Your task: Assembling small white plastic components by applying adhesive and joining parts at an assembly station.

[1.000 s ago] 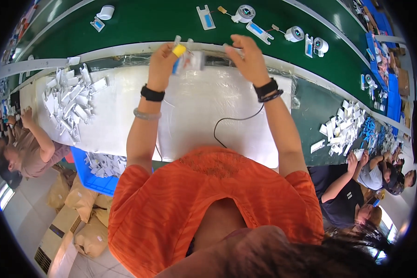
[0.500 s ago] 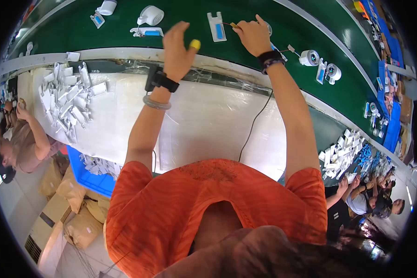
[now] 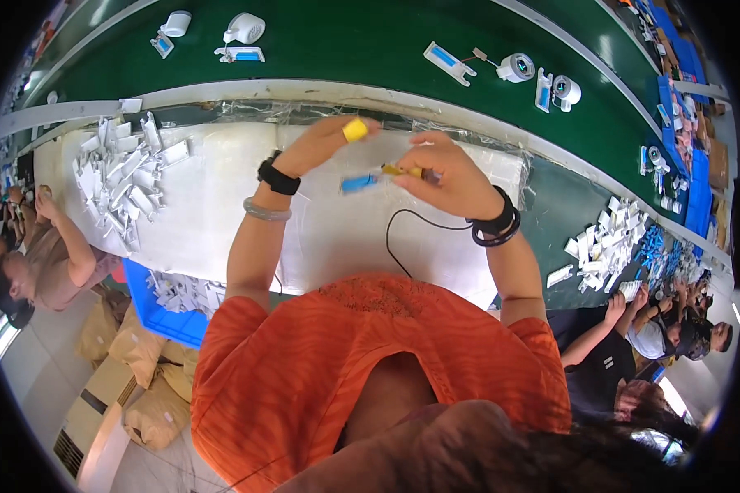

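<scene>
My right hand (image 3: 448,174) is closed over the pale work surface. At its fingertips is a yellow piece (image 3: 403,171), which may be a finger cover. Beside the fingertips hangs a white holder with a blue cell (image 3: 358,183), blurred by motion. Whether more lies inside the right palm is hidden. My left hand (image 3: 325,144) hovers just above and left of the holder, fingers stretched to the right and holding nothing visible. A yellow finger cover (image 3: 354,130) sits on its thumb.
A green conveyor belt (image 3: 337,49) runs beyond the table, bearing white round-headed units (image 3: 515,67) wired to blue-celled holders. White plastic parts (image 3: 123,177) are heaped at left, another heap (image 3: 608,246) at right. A black cable (image 3: 390,234) crosses the table. Co-workers sit either side.
Both hands have come back from the belt to over the table. The white holder with the blue cell has left the belt with my right hand. Units on the belt have shifted left.
</scene>
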Available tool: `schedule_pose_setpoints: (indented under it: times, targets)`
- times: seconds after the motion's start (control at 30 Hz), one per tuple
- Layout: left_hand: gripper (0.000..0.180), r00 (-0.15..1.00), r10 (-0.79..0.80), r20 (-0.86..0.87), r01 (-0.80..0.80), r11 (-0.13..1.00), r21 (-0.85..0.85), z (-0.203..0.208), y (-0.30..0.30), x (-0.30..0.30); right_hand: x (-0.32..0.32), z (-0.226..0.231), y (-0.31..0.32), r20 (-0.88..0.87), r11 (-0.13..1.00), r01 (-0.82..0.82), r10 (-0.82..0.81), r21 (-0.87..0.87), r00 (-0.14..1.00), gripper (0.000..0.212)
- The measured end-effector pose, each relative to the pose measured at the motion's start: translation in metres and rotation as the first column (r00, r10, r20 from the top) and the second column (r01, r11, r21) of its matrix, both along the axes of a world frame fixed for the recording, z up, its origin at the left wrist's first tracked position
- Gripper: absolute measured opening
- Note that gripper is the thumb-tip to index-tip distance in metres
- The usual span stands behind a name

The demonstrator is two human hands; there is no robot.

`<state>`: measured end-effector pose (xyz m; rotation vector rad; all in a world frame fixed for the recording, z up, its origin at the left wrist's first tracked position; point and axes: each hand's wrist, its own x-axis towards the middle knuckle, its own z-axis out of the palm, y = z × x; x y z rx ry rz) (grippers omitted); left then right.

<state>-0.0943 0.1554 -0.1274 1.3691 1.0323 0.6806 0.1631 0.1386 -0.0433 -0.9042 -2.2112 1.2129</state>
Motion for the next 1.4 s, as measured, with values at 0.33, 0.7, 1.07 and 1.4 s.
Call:
schedule_pose_setpoints:
  times: [0.33,0.7,1.07,1.4]
  targets:
    - [0.042,0.618,-0.047,0.785,0.657,0.578,-0.484,0.013,-0.092,0.043,0.010,0.034,-0.066,0.077,0.990,-0.062,0.052,0.130,0.996,0.020]
    - [0.024,0.998,0.037,0.052,-0.032,0.995,-0.092,0.061,-0.115,0.032,0.019,0.011,-0.105,0.190,0.963,0.163,-0.123,-0.215,0.974,0.016]
    - [0.033,0.903,0.290,0.316,-0.142,0.898,-0.416,0.071,-0.133,0.068,-0.009,0.005,-0.125,-0.141,0.760,0.613,-0.597,0.215,0.790,0.016]
    - [0.040,0.932,0.133,0.337,-0.040,0.963,-0.268,0.092,-0.133,0.068,-0.005,0.004,-0.125,-0.218,0.774,0.496,-0.445,0.393,0.868,0.018]
